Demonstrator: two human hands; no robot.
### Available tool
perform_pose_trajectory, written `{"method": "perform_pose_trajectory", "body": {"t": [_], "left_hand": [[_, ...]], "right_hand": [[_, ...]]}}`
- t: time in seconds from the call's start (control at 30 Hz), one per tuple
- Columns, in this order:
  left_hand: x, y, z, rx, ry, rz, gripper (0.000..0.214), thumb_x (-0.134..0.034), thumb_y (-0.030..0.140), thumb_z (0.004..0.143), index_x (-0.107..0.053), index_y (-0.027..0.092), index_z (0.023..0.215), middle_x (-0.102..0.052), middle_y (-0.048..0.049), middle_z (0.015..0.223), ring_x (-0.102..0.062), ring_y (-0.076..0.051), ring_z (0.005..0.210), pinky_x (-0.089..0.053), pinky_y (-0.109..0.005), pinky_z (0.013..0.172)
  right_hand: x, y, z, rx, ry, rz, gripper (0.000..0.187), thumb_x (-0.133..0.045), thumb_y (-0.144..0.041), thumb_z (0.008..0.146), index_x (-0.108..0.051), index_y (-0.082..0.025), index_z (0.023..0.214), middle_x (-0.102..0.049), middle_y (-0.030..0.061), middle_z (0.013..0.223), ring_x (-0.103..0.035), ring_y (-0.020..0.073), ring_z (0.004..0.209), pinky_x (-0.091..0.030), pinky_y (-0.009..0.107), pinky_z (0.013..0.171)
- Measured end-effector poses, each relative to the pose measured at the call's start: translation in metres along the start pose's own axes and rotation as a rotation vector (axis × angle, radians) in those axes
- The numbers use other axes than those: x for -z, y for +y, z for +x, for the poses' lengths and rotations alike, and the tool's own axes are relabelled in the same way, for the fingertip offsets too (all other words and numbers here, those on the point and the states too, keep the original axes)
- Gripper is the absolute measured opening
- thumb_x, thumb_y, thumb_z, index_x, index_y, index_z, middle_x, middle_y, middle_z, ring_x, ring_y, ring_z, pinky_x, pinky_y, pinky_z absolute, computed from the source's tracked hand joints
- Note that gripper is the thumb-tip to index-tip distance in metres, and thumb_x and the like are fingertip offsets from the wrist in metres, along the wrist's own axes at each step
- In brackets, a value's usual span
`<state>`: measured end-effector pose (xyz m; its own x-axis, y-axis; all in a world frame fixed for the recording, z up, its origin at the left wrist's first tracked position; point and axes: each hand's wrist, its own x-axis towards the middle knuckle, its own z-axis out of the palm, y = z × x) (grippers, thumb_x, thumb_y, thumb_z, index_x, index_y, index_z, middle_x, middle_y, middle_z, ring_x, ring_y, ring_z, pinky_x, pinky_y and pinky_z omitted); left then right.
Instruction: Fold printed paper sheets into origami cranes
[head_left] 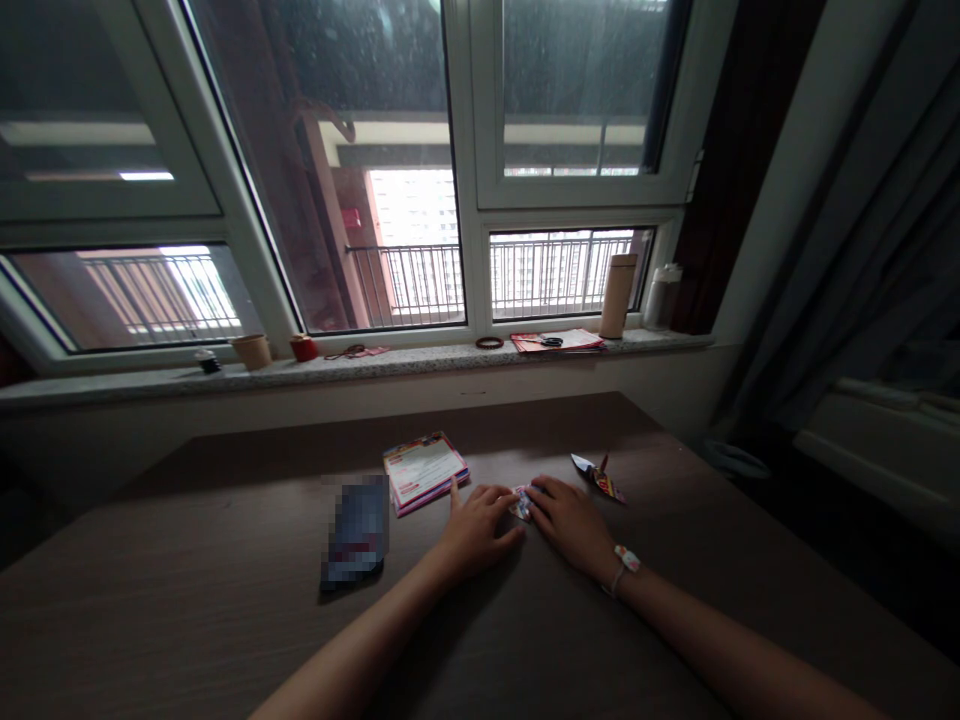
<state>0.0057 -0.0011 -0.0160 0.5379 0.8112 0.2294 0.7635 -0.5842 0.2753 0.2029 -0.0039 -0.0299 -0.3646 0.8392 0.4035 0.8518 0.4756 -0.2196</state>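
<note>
A small piece of patterned paper [522, 504], which looks folded, lies on the brown table between my two hands. My left hand [480, 528] lies palm down with its fingers stretched out and the thumb apart; its fingertips touch the paper's left edge. The little finger reaches the corner of a stack of printed paper sheets [424, 470]. From the right, my right hand [574, 522] holds the small paper down with its fingers close together over the edge. Its thumb is hard to make out. A folded colourful paper piece [602, 480] stands beyond that hand.
A dark, pixelated item [356, 532] lies left of my left arm. Along the windowsill [427, 350] stand a paper cup [252, 351], a red spool [304, 347], more printed sheets [570, 341] with scissors [551, 342], a tan bottle [619, 297] and a white bottle [663, 297].
</note>
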Motion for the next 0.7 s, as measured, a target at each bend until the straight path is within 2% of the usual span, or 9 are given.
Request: {"method": "perform_pose_trajectory", "body": {"t": [0.33,0.53,0.7], "left_hand": [[0.0032,0.0023,-0.0001,0.004,0.000,-0.020,0.041,-0.056,0.046,0.086,-0.053,0.035,0.125,-0.059,-0.0022,0.128,-0.048,-0.027,0.120,0.004,-0.067,0.110],[0.0010,-0.0004,0.0022,-0.006,0.003,0.003,0.051,-0.056,0.047,0.086,-0.044,0.036,0.135,-0.060,-0.0016,0.124,-0.048,-0.027,0.119,0.009,-0.069,0.108],[-0.0020,-0.0025,0.0036,0.006,-0.011,0.030,0.044,-0.052,0.048,0.089,-0.047,0.039,0.132,-0.058,-0.0003,0.127,-0.047,-0.027,0.120,0.007,-0.073,0.106]], "right_hand": [[0.0003,-0.0011,0.0001,0.010,0.006,-0.007,0.032,-0.044,-0.029,0.096,-0.060,-0.026,0.123,-0.061,0.0062,0.122,-0.053,0.0206,0.116,-0.040,0.034,0.098],[-0.0002,-0.0007,0.0009,0.001,-0.013,-0.011,0.032,-0.043,-0.029,0.096,-0.060,-0.025,0.122,-0.060,0.0074,0.124,-0.053,0.0213,0.117,-0.040,0.035,0.099],[-0.0005,0.0000,0.0004,-0.012,-0.015,0.008,0.033,-0.044,-0.029,0.095,-0.060,-0.025,0.123,-0.060,0.0071,0.125,-0.052,0.0215,0.119,-0.039,0.036,0.101]]}}
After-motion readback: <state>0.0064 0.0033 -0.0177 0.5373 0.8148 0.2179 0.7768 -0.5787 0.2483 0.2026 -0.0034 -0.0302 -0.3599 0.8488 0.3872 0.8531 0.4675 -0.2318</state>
